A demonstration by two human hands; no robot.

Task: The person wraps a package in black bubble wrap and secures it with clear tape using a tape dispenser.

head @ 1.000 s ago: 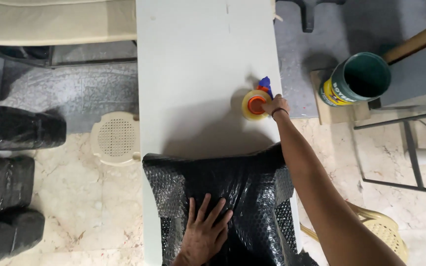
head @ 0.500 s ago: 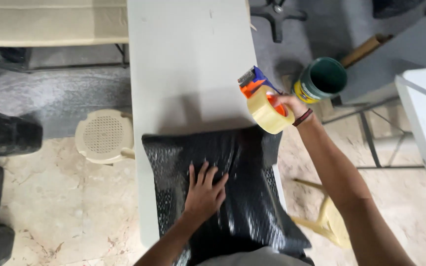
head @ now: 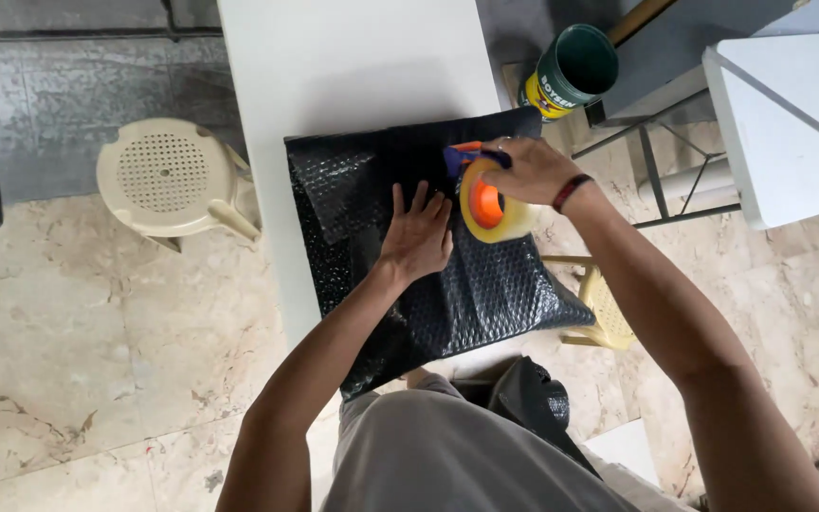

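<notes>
A parcel wrapped in black bubble wrap (head: 362, 190) lies on the near end of a white table (head: 353, 66). My left hand (head: 416, 237) presses flat on its middle, fingers spread. My right hand (head: 528, 171) holds a tape dispenser (head: 485, 204) with an orange core and a roll of clear tape. The dispenser hangs just above the parcel's right half, close beside my left hand's fingertips.
A beige plastic stool (head: 165, 175) stands left of the table on the marble floor. A green paint can (head: 569, 71) sits right of the table's edge. A white table on a metal frame (head: 789, 123) is at the right. Another beige stool (head: 607, 303) shows under my right arm.
My right hand lifted the tape dispenser off the table's far right and brought it over the parcel. My left hand stayed pressed on the black wrap.
</notes>
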